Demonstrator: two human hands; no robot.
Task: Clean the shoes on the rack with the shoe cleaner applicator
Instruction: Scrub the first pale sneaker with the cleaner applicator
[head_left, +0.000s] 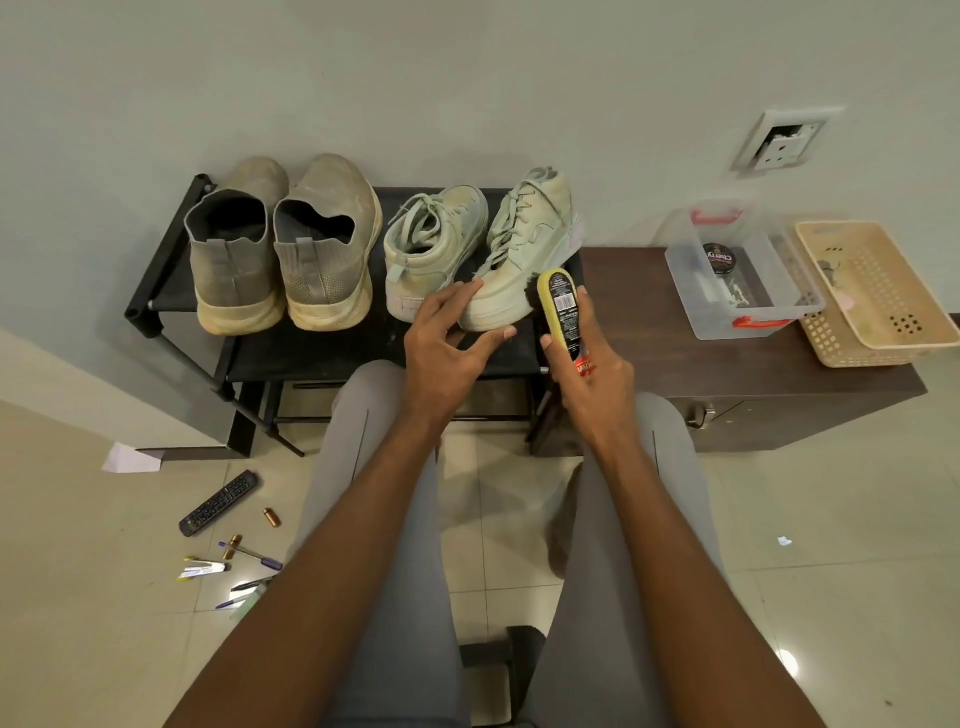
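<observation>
A black shoe rack (156, 270) holds two pairs of shoes. Two grey knit slip-ons (283, 244) stand at the left with heels toward me. At the right stand two pale laced sneakers: the left one (431, 249) and a tilted right one (519, 254). My left hand (447, 343) holds the toe of the tilted sneaker, fingers on its upper and thumb under the sole edge. My right hand (587, 369) grips the yellow shoe cleaner applicator (563, 312), whose top touches that sneaker's side.
A dark wooden cabinet (649, 332) to the right carries a clear plastic box (737, 270) with a polish tin and a beige basket (878, 291). On the tiled floor at left lie a remote (218, 503), pens and batteries. A wall socket (784, 140) is above.
</observation>
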